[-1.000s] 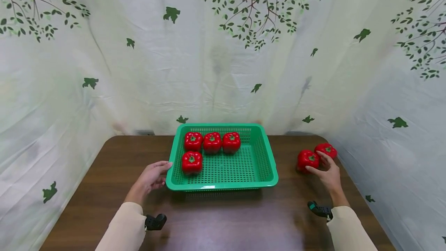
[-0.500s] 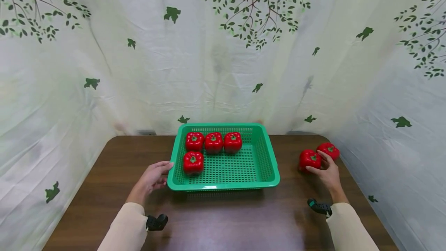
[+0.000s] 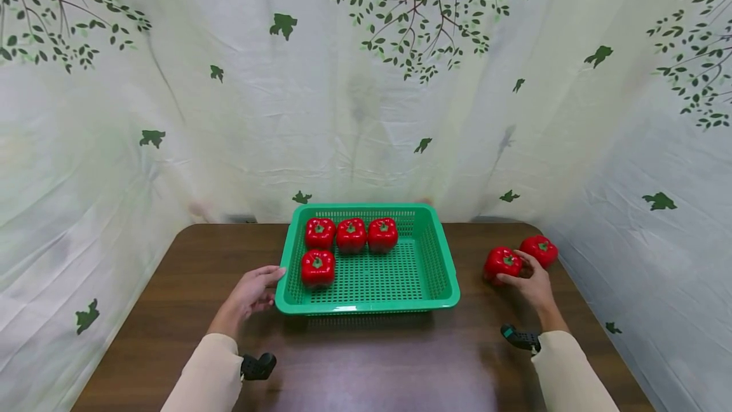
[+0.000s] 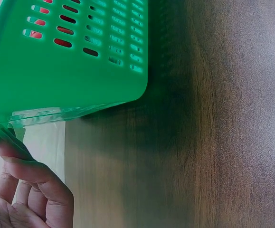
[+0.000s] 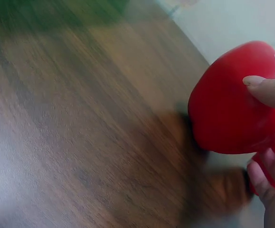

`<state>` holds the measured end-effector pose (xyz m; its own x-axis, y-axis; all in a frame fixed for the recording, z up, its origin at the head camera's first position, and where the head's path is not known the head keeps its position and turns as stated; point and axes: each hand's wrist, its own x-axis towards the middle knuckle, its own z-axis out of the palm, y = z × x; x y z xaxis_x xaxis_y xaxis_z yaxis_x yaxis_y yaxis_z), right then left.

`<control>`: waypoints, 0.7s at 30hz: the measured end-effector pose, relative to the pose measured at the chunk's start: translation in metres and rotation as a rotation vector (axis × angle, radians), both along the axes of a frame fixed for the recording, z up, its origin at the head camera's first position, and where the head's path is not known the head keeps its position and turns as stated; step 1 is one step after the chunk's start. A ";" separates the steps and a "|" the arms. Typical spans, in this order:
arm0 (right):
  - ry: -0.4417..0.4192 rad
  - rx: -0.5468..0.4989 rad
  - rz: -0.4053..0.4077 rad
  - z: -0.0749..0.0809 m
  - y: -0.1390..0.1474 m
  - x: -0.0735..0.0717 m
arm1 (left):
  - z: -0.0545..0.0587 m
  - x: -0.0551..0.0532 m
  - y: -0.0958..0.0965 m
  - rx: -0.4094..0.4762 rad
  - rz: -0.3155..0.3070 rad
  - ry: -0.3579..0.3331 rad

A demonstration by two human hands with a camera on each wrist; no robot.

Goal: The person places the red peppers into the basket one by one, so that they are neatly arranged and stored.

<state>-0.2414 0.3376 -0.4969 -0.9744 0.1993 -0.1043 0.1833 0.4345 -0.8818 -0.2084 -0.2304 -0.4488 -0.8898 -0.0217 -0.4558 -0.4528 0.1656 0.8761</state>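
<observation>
A green plastic basket (image 3: pixel 368 306) with slotted walls stands at the middle of the table, holding several red bell peppers (image 3: pixel 351 235) at its left and back. My left hand (image 3: pixel 251 292) pinches the basket's left rim between thumb and fingers, also close up in the left wrist view. Over on the right, my right hand (image 3: pixel 533 282) grips a red bell pepper (image 3: pixel 501 262) by its side. In the right wrist view the thumb presses on this pepper's glossy wall (image 5: pixel 232 109). Just behind that hand sits another red bell pepper (image 3: pixel 540 250).
The dark wood-grain table (image 3: pixel 389 367) spreads under everything. A pale cloth backdrop (image 3: pixel 366 119) with printed leaves rises behind the table and at both sides. The second pepper lies near the table's right edge.
The right hand has shifted slightly left with its pepper, and a gap has widened between that pepper and the one behind. The left hand stays on the basket's rim.
</observation>
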 end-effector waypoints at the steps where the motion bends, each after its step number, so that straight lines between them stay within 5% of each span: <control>1: 0.001 -0.009 0.004 0.000 -0.001 0.000 | 0.000 0.000 0.000 0.000 -0.001 -0.001; 21: 0.023 -0.077 0.051 0.001 -0.010 -0.001 | 0.000 -0.001 0.001 -0.005 0.007 -0.019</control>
